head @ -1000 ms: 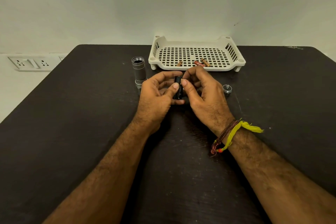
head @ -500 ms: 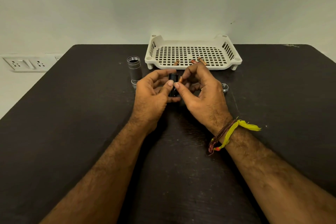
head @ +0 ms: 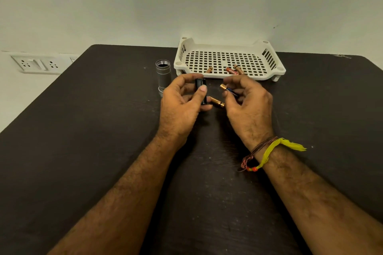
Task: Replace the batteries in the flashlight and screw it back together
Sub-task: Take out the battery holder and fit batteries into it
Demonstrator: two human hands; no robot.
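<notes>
Batteries going into the holder, flashlight body waiting

Counter (head: 83,151), dark and wide, carries everything. At about 12 o'clock on it, against the wall, sits the white slotted tray (head: 269,62), with three small batteries (head: 232,71) lying along its near edge; whether these are spent or fresh cannot be told. At 11 o'clock from the hands stands the silver flashlight body (head: 163,75), upright, threaded mouth up and open, apart from both hands.

Left hand (head: 180,107) is at centre, its fingers closed on the black battery holder (head: 201,91), thumb pressed on the front and the other fingers wrapped behind, holding it roughly upright. Right hand (head: 248,107) is just beside it at 3 o'clock, thumb and forefinger pinching a gold-and-black battery (head: 228,90) by its lower half, the gold end tilted up toward 10 o'clock. A second gold battery (head: 217,102) shows between the hands, just beside the holder's lower end; whether it rests on the counter or is held cannot be told.

These cells are probably light, hard and smooth, so they may roll or slip; a pinch around the middle gives control while one end is seated. The holder looks like stiff plastic, best gripped by its sides so the slots stay clear. The body is rigid metal and should be held by the barrel for threading.
</notes>
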